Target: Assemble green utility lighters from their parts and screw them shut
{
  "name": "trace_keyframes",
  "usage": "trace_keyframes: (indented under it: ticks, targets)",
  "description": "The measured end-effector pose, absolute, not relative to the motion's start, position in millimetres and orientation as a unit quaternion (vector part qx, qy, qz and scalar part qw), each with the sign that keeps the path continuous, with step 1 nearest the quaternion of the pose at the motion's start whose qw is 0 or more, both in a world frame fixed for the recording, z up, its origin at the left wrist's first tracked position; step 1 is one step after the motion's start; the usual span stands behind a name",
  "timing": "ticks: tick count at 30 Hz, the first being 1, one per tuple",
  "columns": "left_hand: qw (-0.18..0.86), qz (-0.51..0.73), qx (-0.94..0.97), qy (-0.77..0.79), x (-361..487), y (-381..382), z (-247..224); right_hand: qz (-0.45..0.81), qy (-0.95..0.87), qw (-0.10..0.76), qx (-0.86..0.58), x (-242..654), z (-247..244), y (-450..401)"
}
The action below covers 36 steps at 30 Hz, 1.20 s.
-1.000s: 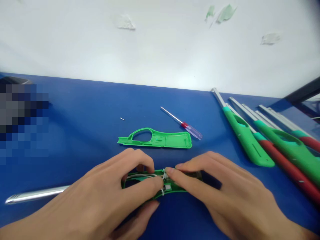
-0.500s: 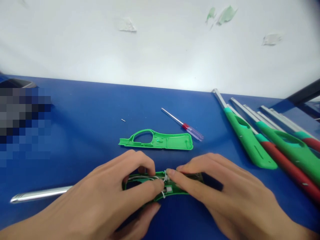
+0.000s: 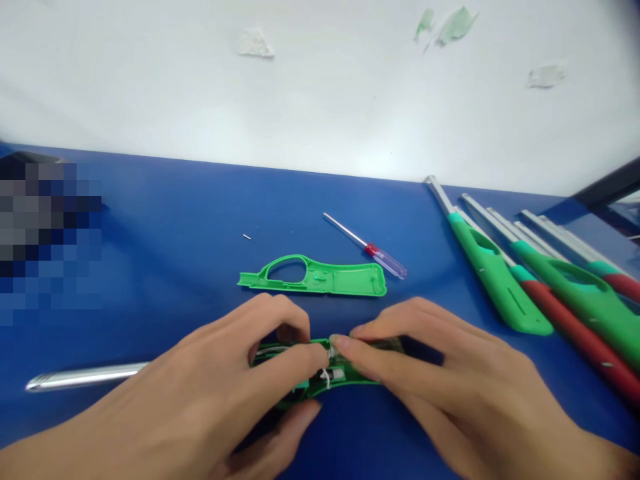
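Note:
Low in the middle lies an opened green lighter [image 3: 363,377] with a long metal barrel [image 3: 85,377] pointing left. White wires and small inner parts show in its handle shell. My left hand [image 3: 225,387] is closed around the handle's left half, its thumb pressing among the wires. From the right, my right hand [image 3: 445,380] grips the other end, index fingertip down on the parts near the middle. Both hands hide much of the inside. Just beyond them rests the matching green half shell [image 3: 350,281], inner side up.
A screwdriver [image 3: 373,251] with a clear purple and red handle lies behind the half shell. A tiny screw [image 3: 247,237] is to its left. Several green and red lighters [image 3: 500,280] lie at the right. A blurred-out dark object [image 3: 35,213] sits at the far left.
My left thumb has shifted slightly up and right over the wires, covering more of them. The white wire near the middle now sits differently. The whole view has moved a little.

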<state>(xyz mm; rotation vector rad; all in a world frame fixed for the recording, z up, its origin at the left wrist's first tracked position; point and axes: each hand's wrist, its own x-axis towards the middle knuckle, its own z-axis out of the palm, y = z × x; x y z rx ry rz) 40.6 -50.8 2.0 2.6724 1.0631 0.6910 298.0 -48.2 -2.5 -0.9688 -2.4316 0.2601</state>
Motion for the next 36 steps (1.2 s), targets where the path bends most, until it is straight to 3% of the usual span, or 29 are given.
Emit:
trace_keyframes:
  ticks: [11,22,36]
  targets:
    - [0.105,0.207,0.916,0.327,35.9,-52.8,-0.6,0.083,-0.881,0.307,-0.351,292.0,3.7,-49.0]
    - [0.134,0.213,0.910,0.329,34.8,-52.9,-2.3,0.055,-0.902,0.276,-0.327,290.7,0.8,-45.9]
    - [0.119,0.162,0.925,0.323,34.5,-52.3,0.4,0.108,-0.904,0.275,-0.309,290.8,4.2,-45.5]
